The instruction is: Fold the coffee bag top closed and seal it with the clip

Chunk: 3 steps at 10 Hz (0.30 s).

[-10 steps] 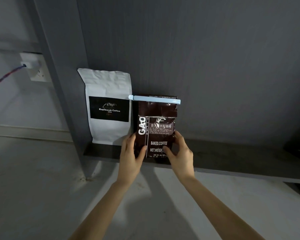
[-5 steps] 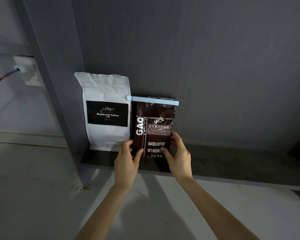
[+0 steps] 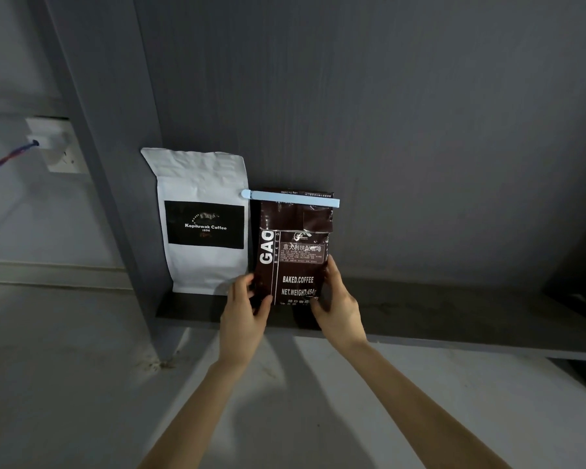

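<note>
On the dark shelf (image 3: 454,309), white bag (image 3: 203,225) beside our brown coffee bag (image 3: 293,252); left hand (image 3: 244,313) and right hand (image 3: 339,306) clasp its base, blue clip (image 3: 290,199) already on (tipping risk if we release unevenly).

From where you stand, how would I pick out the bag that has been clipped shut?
Look at the dark shelf against the grey wall, where two coffee bags stand side by side. The clipped one is the dark brown bag on the right, held low down by both hands. Unlike the taller white bag beside it, it has a pale blue clip across its folded top.
</note>
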Tool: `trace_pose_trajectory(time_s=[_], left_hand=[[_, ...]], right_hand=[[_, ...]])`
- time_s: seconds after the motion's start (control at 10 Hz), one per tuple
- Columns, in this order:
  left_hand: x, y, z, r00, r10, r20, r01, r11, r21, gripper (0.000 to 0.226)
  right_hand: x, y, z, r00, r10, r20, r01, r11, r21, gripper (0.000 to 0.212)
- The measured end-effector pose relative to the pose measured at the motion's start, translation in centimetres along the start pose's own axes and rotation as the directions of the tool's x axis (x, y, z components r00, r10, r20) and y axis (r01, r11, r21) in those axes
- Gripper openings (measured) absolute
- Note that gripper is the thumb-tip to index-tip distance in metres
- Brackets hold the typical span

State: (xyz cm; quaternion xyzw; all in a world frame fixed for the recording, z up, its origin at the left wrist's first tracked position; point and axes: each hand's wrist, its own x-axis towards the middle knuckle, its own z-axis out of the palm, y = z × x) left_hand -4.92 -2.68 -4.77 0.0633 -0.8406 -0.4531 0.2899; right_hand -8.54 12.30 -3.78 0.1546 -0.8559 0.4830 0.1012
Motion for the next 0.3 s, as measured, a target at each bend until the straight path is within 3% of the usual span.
trace_pose_trajectory(time_s=[0.1, 0.3], left_hand=[[0.3, 0.2, -0.6, 1.000, -0.002, -0.013, 0.002, 1.000, 0.000, 0.045], [-0.6, 2.3, -1.2, 0.999, 0.041, -0.017, -0.040, 0.998, 0.045, 0.061]], right_hand=[[0.1, -0.5, -0.8, 0.998, 0.006, 0.065, -0.006, 1.000, -0.004, 0.075], [-1.1, -1.2, -2.9, 0.999, 0.019, 0.048, -0.013, 0.992, -0.124, 0.063]])
